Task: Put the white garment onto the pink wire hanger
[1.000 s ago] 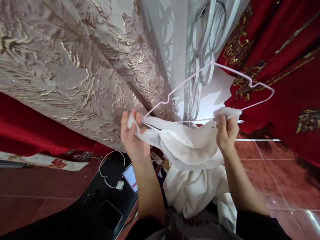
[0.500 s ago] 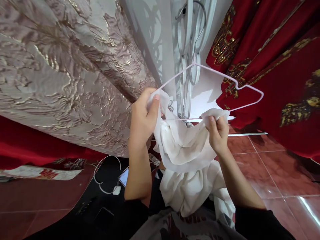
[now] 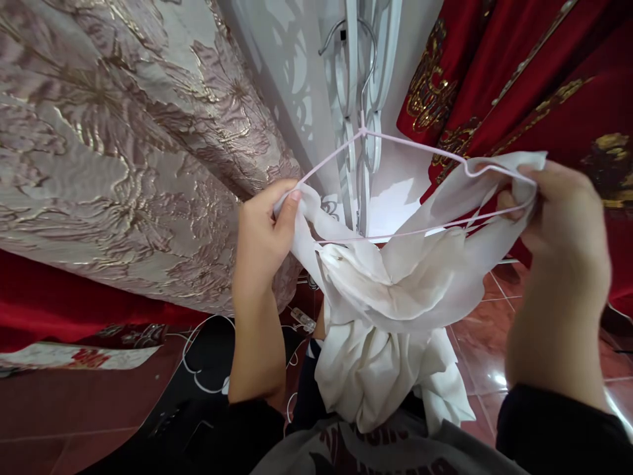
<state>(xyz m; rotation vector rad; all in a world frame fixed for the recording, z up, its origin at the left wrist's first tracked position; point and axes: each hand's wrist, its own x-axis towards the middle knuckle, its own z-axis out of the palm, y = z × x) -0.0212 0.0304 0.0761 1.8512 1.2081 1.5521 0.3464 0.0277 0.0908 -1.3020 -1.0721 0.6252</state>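
Note:
A thin pink wire hanger (image 3: 410,142) hangs by its hook from white metal scrollwork (image 3: 352,79). A white garment (image 3: 390,310) droops beneath it. My left hand (image 3: 262,234) pinches one strap of the garment at the hanger's left end. My right hand (image 3: 554,218) grips the other strap and holds it over the hanger's right end. The bulk of the white cloth hangs down toward my lap.
A pale brocade curtain (image 3: 123,145) fills the left. Red fabric with gold embroidery (image 3: 519,72) hangs on the right. Below are red floor tiles (image 3: 479,343), a dark case with a white cable (image 3: 198,369), and red cloth (image 3: 59,303) at left.
My right hand has swung out and up to the hanger's right end, stretching the strap over it. My left hand stayed at the left end. The view tilted slightly.

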